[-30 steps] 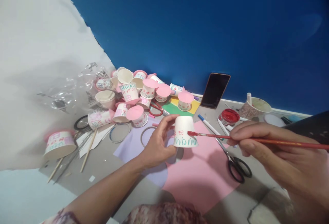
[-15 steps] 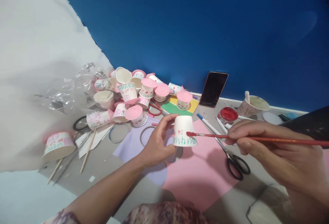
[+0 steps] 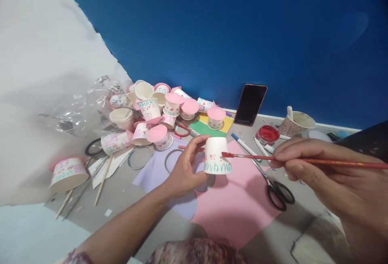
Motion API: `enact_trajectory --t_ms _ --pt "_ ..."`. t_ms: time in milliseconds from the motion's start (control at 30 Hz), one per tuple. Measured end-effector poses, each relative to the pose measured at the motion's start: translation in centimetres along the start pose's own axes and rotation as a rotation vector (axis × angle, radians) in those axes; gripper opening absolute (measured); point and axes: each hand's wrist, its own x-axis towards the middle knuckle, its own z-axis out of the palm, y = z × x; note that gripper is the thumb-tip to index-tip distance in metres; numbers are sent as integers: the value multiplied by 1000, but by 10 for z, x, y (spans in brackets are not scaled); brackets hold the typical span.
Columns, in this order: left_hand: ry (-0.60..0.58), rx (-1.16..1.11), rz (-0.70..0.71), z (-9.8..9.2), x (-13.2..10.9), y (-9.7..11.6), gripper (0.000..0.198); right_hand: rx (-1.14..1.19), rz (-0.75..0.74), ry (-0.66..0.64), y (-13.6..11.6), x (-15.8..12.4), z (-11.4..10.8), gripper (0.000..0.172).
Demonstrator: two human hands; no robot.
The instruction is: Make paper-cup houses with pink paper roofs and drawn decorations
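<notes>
My left hand grips an upside-down white paper cup from its left side. Green zigzag strokes run along the cup's rim, with small red marks above them. Between the thumb and fingers of my right hand is a thin red paintbrush. Its red-coated tip is at the right part of the cup's side; whether it touches I cannot tell. A jar of red paint stands beyond the right hand. Pink paper lies beneath the cup.
Decorated cups with pink paper discs crowd the back left beside a clear plastic bag. Black-handled scissors lie right of the pink paper. A phone leans on the blue wall. A patterned cup stands back right.
The brush tip has shifted slightly up and right on the cup, and my right hand has moved a little right. My left hand keeps its hold on the cup.
</notes>
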Motion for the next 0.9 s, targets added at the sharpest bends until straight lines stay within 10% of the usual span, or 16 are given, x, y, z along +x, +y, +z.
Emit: enact_trajectory --t_ms 900 --pt "-25 -79 22 2 1 1 75 38 62 2 2 -4 0 11"
